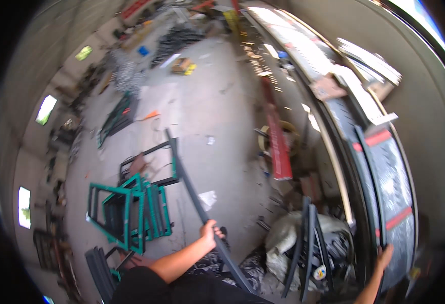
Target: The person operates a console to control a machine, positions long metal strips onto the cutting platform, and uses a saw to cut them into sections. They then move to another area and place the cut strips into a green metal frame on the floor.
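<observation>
My left hand (210, 234) is closed around a long dark grey profile bar (190, 187), which slants from the floor area ahead down past my body. Off to the right, my right hand (384, 257) has its fingers around the near end of another long dark bar (374, 185). That bar lies along a stack of plastic-wrapped profiles (392, 185) bound with red tape. The fingers of the right hand are partly blurred.
Green and black frames (110, 215) stand on the floor at left. A bulging whitish sack (280, 238) with short dark bars (307, 248) is near my right side. Beyond it lies a red beam (278, 147). A cardboard piece (328, 87) rests on the long rack.
</observation>
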{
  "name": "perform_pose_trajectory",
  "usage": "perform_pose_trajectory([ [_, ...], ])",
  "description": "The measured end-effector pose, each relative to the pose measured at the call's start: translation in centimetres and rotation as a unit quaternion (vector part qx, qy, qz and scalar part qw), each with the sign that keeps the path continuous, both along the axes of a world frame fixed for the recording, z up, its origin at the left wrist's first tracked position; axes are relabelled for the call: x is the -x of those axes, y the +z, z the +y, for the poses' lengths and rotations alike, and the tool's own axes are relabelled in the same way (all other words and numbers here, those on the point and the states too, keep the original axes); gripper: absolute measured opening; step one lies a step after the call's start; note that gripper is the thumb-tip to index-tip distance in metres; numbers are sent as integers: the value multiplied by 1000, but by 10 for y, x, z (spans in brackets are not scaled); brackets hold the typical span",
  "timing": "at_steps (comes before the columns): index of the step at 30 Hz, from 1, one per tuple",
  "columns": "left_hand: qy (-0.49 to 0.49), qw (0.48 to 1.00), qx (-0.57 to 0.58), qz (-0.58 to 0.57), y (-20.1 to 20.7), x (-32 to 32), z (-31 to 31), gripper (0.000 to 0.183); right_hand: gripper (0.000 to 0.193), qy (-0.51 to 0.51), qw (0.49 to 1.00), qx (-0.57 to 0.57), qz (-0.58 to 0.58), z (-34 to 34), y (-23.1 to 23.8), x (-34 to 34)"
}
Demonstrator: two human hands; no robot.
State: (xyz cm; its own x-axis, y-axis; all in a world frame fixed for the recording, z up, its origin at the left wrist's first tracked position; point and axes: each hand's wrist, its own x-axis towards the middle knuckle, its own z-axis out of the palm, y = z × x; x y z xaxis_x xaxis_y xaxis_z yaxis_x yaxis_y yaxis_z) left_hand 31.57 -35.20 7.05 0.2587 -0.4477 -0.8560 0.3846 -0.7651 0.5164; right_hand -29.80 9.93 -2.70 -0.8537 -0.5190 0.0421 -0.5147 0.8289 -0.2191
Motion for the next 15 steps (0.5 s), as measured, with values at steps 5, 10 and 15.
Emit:
perform_pose_trajectory([
  [5, 35, 997, 68, -5, 23, -19, -18, 21, 43, 99, 995, -31, 1, -68, 91, -41],
  [10, 103, 986, 130, 5, 34, -59, -26, 20, 47, 138, 982, -79, -99, -226, 184, -132],
  [15, 199, 962, 184, 32, 51, -122, -36, 19, 38, 375, 915, 51, -139, -373, 206, -245],
])
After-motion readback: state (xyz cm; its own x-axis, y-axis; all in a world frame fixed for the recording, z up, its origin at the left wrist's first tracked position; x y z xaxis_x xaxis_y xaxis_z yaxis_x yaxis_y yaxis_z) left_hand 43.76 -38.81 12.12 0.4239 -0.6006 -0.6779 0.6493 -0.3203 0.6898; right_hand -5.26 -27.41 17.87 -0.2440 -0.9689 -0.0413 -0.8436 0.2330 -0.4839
